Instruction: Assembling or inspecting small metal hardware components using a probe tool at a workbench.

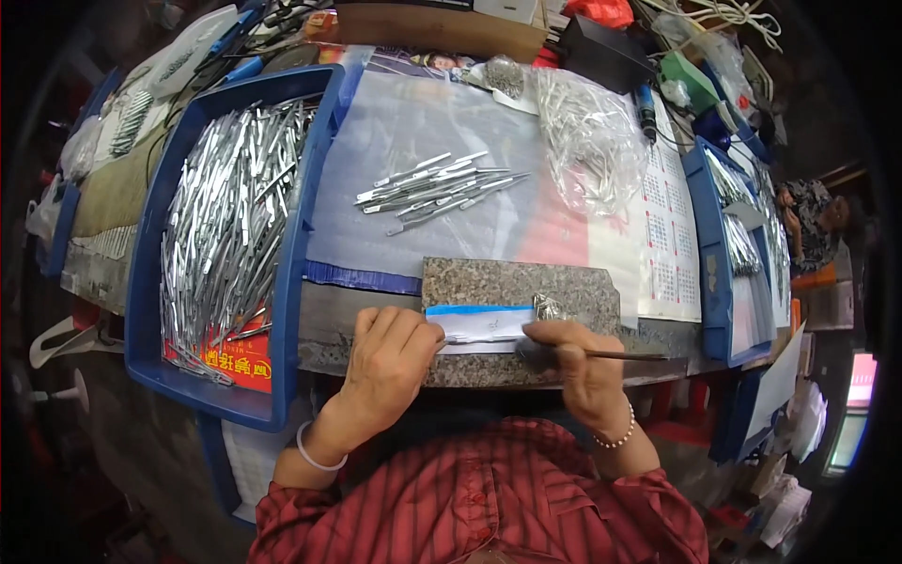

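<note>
The surface runs across the middle of the view, cluttered from edge to edge. At nine o'clock on it sits a big blue tray, heaped with thin silver metal strips lying mostly lengthwise. A second blue tray at three o'clock holds more of the same strips. Between the two trays a clear plastic sheet is spread out, and on it, toward twelve o'clock from the hands, lies a small loose bundle of metal strips fanned left to right. Just to the two o'clock side of that bundle is a clear plastic bag stuffed with more strips.

At the near edge lies a speckled grey stone slab. Across it rests a white paper slip with a blue top band, between the two hands.

The left hand rests on the slab at the slip's nine o'clock end, fingers curled down and pressing that end; whether they pinch anything underneath I cannot tell. The right hand sits at the slip's three o'clock end, fingers closed around a thin dark rod-like tool that sticks out toward three o'clock. A small crumpled silvery piece lies on the slab just at twelve o'clock from the right hand.
</note>
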The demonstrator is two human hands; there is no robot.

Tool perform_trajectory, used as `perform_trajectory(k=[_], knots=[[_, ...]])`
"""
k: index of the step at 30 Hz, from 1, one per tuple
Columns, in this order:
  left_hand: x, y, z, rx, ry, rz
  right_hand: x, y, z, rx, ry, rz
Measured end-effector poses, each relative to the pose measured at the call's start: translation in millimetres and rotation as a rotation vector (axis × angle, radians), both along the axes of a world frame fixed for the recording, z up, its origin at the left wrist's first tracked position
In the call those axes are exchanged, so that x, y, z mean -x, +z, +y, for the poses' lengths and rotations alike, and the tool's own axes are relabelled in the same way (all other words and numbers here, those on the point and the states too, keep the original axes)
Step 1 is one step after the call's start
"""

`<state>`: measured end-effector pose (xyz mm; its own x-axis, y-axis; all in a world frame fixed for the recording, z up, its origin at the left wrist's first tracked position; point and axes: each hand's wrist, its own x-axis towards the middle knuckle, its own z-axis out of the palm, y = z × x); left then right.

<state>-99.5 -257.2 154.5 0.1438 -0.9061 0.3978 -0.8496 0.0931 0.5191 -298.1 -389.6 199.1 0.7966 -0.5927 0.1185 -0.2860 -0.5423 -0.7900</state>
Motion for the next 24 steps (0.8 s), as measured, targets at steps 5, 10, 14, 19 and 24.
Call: perform_trajectory(k=[5, 10, 14, 19, 24], knots=[[5.1, 3.3, 15.3, 0.051, 0.069, -0.087, 30.3, 16.5, 9.2, -0.048, -0.181, -0.220], [13.7, 12.2, 49.8, 0.094, 0.104, 0.007, 42.0, 5.0, 14.8, -0.367, -0.171, -0.383], [16.4, 7.1, 107.1, 0.047, 0.077, 0.217, 34.4, -1.5, 30.8, -0.688, -0.084, -0.538], [6.6, -18.2, 210.9, -0.193, 0.517, 0.288, 28.5, 1.6, 55.2, -0.719, 0.051, -0.341], [-17.8, -71.3, 270.8, -0.103, 1.065, 0.285, 8.4, -2.2, 70.0, -0.561, 0.359, -0.076]])
